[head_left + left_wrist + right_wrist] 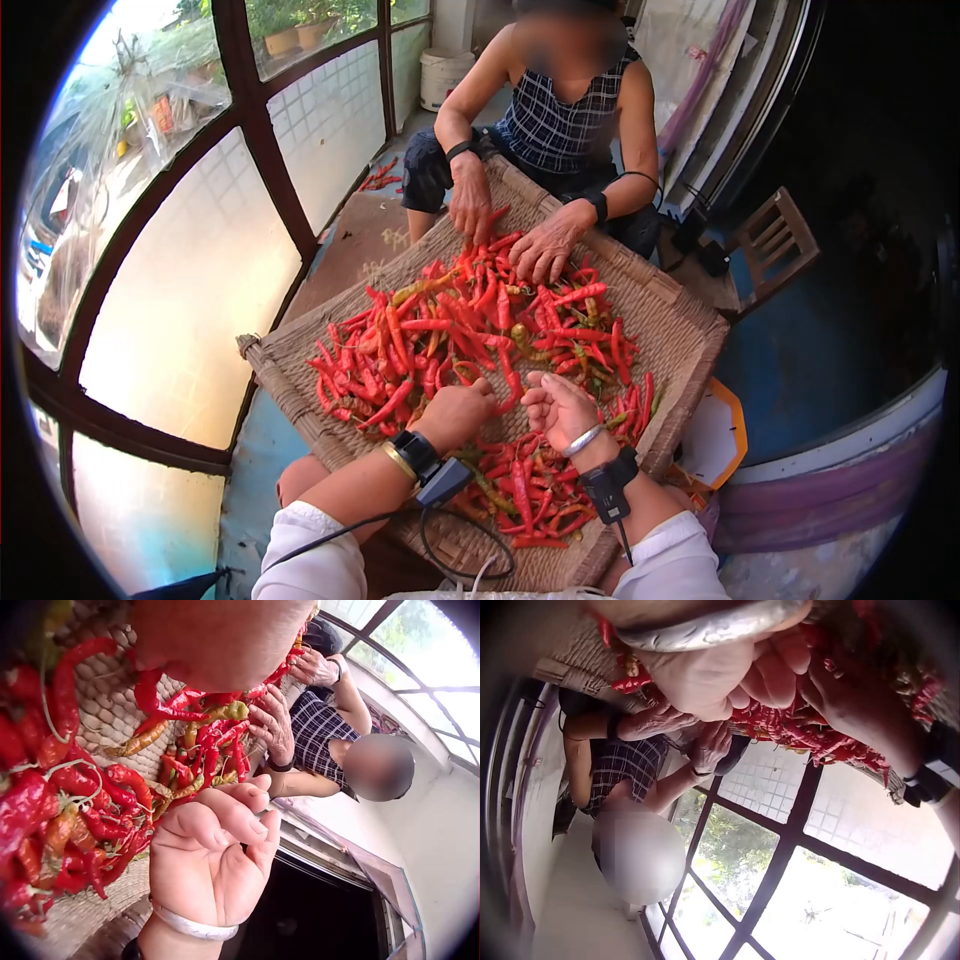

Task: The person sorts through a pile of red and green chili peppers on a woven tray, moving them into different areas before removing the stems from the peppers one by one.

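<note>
Red chili peppers [400, 340] lie heaped on a woven mat [665, 325] in the head view, some yellowish or green. My left hand [455, 412] is over the near side of the heap, back up, its fingertips beside a long red chili pepper [511, 378]; the fingers are mostly hidden, and I cannot tell if they pinch it. To its right, my right hand [562, 408] is raised palm up, fingers loosely bent. The left wrist view shows nothing in that right hand [217, 847]. A smaller batch of peppers [520, 490] lies between my forearms.
Across the mat sits another person [565, 120], both hands on the far peppers. A small wooden chair [775, 245] stands at the right, an orange-rimmed container [725, 430] below the mat's right edge. Framed window panels [200, 290] line the left side. A cable [430, 540] hangs by my left wrist.
</note>
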### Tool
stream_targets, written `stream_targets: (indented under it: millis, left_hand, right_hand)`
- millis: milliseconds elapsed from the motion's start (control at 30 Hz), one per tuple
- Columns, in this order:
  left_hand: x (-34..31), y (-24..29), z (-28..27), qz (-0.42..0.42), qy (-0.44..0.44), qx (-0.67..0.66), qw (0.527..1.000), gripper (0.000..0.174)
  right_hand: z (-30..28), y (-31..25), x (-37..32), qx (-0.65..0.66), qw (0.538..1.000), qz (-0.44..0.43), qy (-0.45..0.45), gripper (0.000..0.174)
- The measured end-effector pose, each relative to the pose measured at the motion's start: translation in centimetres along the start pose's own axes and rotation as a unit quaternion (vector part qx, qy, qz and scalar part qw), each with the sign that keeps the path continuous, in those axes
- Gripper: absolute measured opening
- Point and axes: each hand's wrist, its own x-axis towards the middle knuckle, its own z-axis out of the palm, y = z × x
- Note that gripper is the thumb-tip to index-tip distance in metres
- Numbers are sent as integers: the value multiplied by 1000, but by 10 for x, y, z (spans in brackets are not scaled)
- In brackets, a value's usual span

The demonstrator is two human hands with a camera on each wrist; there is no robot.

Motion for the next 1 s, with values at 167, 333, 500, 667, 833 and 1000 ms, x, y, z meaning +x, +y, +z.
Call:
stream_targets:
  millis: [167, 333, 500, 667, 833, 1000]
  left_hand:
    - [3, 6, -7, -8, 19, -6, 1000, 11]
    - [3, 10, -19, -69, 78, -74, 992, 12]
    - [1, 5, -10, -62, 28, -65, 996, 14]
    - [1, 4, -5, -12, 12, 0, 1000, 16]
    - [1, 3, -4, 1, -87, 45, 995, 18]
    - [-5, 6, -7, 25, -81, 31, 996, 18]
  right_hand:
    - [-2, 1, 0, -32, 999, -1, 4, 22]
    - [-1, -2, 0, -153, 986, -61, 39, 23]
    - [7, -3, 0, -200, 977, -50, 60, 23]
    - [-1, 5, 7, -409, 911, -40, -4, 27]
    - [-3, 23, 13, -767, 574, -285, -21, 18]
    - [-10, 28, 23, -852, 458, -255, -5, 7]
